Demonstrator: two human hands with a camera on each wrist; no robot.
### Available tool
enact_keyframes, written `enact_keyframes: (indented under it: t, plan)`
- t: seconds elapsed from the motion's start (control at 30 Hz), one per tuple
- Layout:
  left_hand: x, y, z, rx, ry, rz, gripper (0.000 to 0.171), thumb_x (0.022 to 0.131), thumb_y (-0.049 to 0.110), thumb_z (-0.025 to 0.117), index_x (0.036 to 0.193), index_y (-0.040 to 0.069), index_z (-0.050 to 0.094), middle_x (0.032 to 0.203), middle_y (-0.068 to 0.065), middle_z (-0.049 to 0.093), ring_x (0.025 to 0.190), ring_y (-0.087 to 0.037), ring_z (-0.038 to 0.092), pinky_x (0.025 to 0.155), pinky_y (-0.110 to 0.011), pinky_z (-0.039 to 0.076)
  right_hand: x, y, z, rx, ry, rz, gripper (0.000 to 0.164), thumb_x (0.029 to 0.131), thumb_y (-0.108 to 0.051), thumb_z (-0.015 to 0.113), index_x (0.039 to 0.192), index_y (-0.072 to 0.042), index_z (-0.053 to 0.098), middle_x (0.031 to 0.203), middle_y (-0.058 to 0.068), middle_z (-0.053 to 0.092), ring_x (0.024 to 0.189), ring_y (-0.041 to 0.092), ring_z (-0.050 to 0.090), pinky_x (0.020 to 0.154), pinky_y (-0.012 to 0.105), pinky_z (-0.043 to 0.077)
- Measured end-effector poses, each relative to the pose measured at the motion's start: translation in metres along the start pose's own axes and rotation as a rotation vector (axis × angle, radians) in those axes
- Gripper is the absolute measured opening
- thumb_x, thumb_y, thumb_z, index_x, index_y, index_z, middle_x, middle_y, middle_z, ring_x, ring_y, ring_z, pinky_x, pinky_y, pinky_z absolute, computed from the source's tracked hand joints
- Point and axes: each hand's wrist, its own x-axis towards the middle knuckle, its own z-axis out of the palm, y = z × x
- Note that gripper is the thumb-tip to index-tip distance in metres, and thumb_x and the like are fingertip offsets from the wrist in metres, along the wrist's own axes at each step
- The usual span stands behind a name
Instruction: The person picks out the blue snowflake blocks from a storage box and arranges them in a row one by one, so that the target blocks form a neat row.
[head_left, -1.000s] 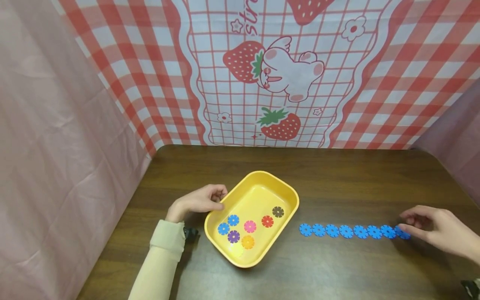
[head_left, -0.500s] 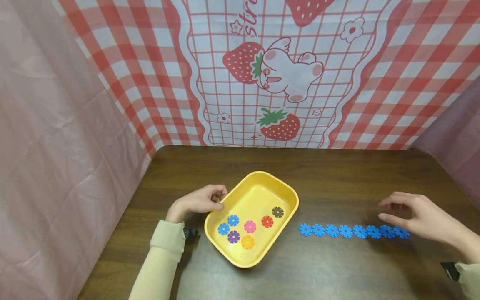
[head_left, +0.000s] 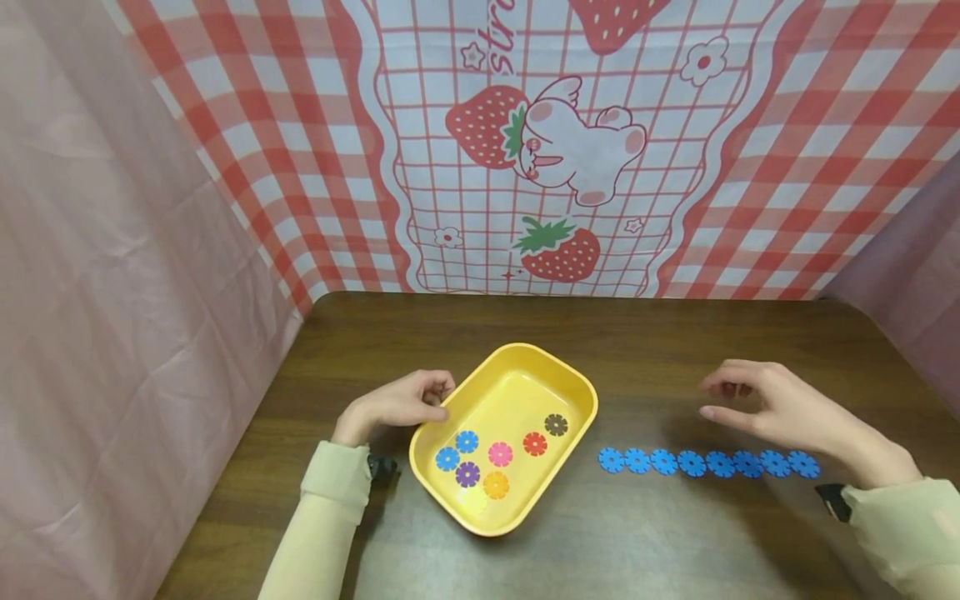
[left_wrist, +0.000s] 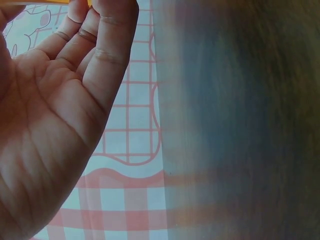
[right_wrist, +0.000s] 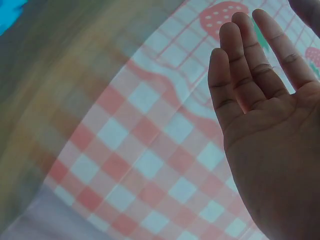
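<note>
My left hand [head_left: 397,402] grips the left rim of a yellow plastic tray [head_left: 525,396], thumb on the edge and fingers curled outside it. Inside lie several notched plastic snowflake discs: two blue, a purple [head_left: 467,475], a pink [head_left: 500,454], an orange [head_left: 496,485], a red [head_left: 535,443] and a brown disc [head_left: 556,425]. A faint yellow disc [head_left: 474,502] blends into the tray floor. Right of the tray stretches a straight row of blue snowflake discs [head_left: 691,463]. Above that row hovers my right hand [head_left: 780,408], holding nothing, its fingers loosely bent.
The brown wooden table [head_left: 645,342] carries the tray and the row. A red-and-white checked cloth [head_left: 300,150] with strawberries hangs behind it. Pinkish curtains [head_left: 135,292] flank both sides. Dark straps with small devices sit at both wrists.
My right hand has let go of the row's right end, lifted and moved left toward the tray. The left hand, tray and blue row have stayed put.
</note>
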Motion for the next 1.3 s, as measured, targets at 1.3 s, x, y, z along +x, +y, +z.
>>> enact_keyframes:
  t: [1.3]
  plan:
    - [0.000,0.000,0.000,0.032,-0.001,0.019,0.015,0.085,0.004,0.067,0.097,0.004,0.057,0.081,-0.002,0.054,0.073,-0.014,0.053,0.066,-0.026,0.044,0.136,-0.093,0.079,0.259,-0.243,-0.178,0.031,0.083,-0.019,0.081,0.110,-0.008,0.071,0.102,0.002,0.066,0.088,0.024,0.061,0.078,0.043,0.053]
